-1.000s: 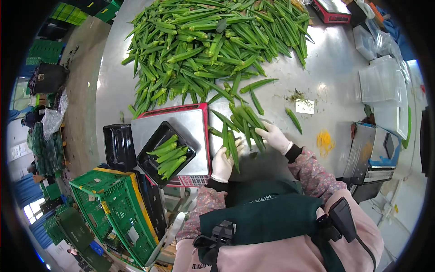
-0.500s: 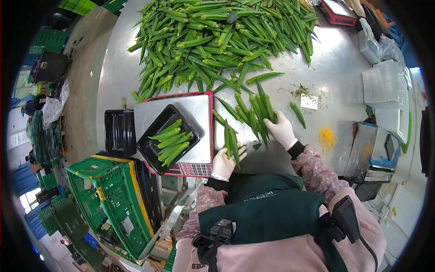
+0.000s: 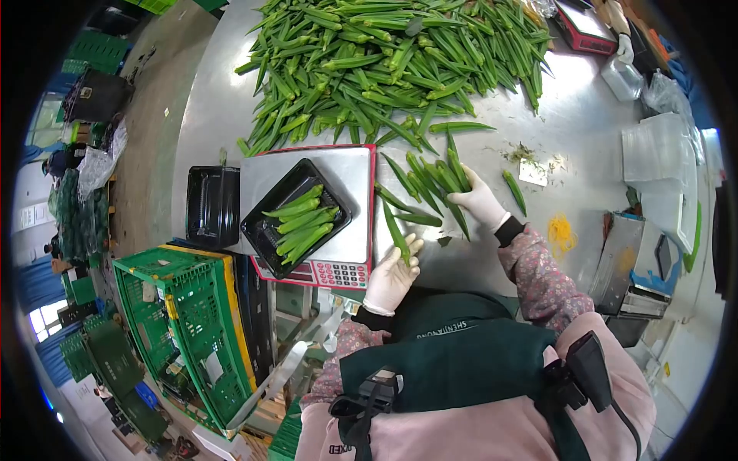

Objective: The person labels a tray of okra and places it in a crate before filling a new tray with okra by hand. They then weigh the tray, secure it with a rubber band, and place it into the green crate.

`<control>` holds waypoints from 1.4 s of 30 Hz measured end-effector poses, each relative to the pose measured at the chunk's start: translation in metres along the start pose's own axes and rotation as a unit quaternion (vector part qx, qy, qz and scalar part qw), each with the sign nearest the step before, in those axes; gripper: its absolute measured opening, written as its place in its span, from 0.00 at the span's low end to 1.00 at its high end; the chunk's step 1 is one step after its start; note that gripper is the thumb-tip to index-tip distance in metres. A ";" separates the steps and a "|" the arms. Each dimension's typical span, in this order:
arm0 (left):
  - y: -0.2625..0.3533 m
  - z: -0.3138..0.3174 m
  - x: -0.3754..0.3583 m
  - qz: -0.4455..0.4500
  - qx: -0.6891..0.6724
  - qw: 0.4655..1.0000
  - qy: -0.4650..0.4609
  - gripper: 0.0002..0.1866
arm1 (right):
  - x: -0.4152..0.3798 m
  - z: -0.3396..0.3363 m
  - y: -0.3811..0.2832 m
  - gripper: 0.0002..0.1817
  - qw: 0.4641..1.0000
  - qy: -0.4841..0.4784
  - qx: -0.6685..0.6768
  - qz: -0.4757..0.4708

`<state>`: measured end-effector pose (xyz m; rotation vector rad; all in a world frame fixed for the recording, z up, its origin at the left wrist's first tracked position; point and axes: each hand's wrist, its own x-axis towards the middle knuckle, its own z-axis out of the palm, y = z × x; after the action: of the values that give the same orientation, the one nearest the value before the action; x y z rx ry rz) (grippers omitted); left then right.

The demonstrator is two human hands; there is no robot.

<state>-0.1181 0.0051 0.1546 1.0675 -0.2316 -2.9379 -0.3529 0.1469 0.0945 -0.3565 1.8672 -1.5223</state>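
Note:
My left hand (image 3: 394, 275), in a white glove, is beside the scale's front right corner, its fingers curled around one okra pod (image 3: 395, 233) that points away from me. To the right, my gloved right hand (image 3: 483, 203) grips several okra pods (image 3: 448, 178), its fingertips at their near side. Loose pods lie between the hands, one okra pod (image 3: 420, 219) almost flat. On the red-edged digital scale (image 3: 355, 184) a black plastic tray (image 3: 254, 224) stands at an angle with several okra pods (image 3: 304, 227) inside.
A large okra heap (image 3: 384, 69) covers the back of the metal table (image 3: 207, 115). Black trays (image 3: 213, 206) are left of the scale; green crates (image 3: 181, 323) stand below. Yellow rubber bands (image 3: 562, 235) and a white card (image 3: 533, 173) lie right. Another person's gloved hand (image 3: 624, 50) shows at back right.
My left hand has gone from several pods to one; a pod now lies flat beside it. My right hand stays on its pods. The whole view has shifted slightly.

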 end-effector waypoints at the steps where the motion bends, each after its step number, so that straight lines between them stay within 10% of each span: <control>1: 0.001 -0.005 0.000 0.000 -0.003 1.000 -0.018 0.23 | -0.004 -0.003 -0.017 0.36 0.999 -0.030 0.028 0.018; 4: 0.002 -0.011 -0.004 -0.004 -0.016 0.996 -0.089 0.23 | -0.015 -0.021 -0.031 0.29 0.934 -0.171 0.279 0.142; 8: 0.004 -0.001 -0.014 -0.005 -0.017 0.992 -0.127 0.23 | -0.037 -0.011 -0.038 0.26 0.865 -0.134 0.444 0.193; 12: 0.020 0.026 -0.040 0.170 0.226 0.958 -0.053 0.21 | -0.047 -0.001 -0.046 0.31 0.859 -0.178 0.451 0.162; 15: 0.058 0.043 -0.064 0.353 0.500 0.774 0.161 0.18 | -0.050 0.006 -0.055 0.32 0.874 -0.185 0.419 0.163; 18: 0.109 0.034 -0.072 0.562 0.645 0.438 0.275 0.20 | -0.051 0.014 -0.068 0.32 0.902 -0.185 0.354 0.165; 24: 0.177 -0.015 -0.077 0.499 0.781 0.243 0.286 0.33 | -0.038 0.035 -0.091 0.34 0.944 -0.197 0.221 0.146; 29: 0.180 -0.047 -0.067 0.532 0.670 0.419 0.305 0.35 | -0.023 0.080 -0.160 0.40 0.971 -0.239 -0.006 -0.017; 42: 0.188 -0.051 -0.090 0.547 0.490 0.598 0.320 0.29 | 0.034 0.201 -0.191 0.39 0.872 -0.376 -0.144 -0.278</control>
<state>-0.0247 -0.1828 0.2004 1.1915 -1.7666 -1.0598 -0.2841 -0.0764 0.2475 -1.5007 1.3812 -1.1502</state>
